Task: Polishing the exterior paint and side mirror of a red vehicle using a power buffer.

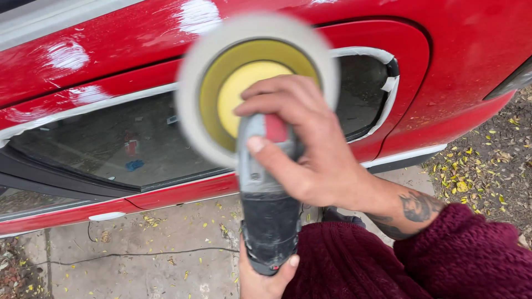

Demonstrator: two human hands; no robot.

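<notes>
Gripping the grey polisher [270, 210] with both hands, I hold it raised in front of the red car door [111, 50]. My right hand [310, 149] is wrapped over the head of the tool, fingers curled around it and thumb laid along the grey housing beside a red button [275, 128]. My left hand [266, 277] is closed around the tail end of the body at the bottom of the view, thumb tip on its right edge.

The round pad [221, 66], white-rimmed with a yellow centre, is blurred; I cannot tell whether it touches the panel. It overlaps the upper edge of the door window [111, 144], which is outlined with white masking tape [382, 55]. Dull whitish patches [197, 14] mark the paint above the window.

Below the door, bare concrete paving [166, 238] gives open room, crossed by a thin black cable [138, 256]. Yellow leaves [471, 177] scatter the ground at right.
</notes>
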